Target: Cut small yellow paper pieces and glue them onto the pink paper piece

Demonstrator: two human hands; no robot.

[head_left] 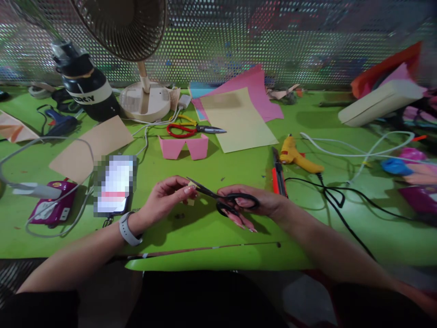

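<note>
My right hand has its fingers in the handles of black scissors, blades parted and pointing left. Between the thumb and fingers of my left hand is a small pale yellow piece of paper, right at the scissor blades. Whether the blades touch the paper I cannot tell. Beyond my hands, folded pink paper glasses stand on the green table. Behind them lie red-handled scissors and a pale yellow sheet on top of pink paper.
On the right are a red box cutter, a yellow glue gun and tangled cords. To the left lie a phone, a purple power box and tan paper. A fan and black bottle stand behind.
</note>
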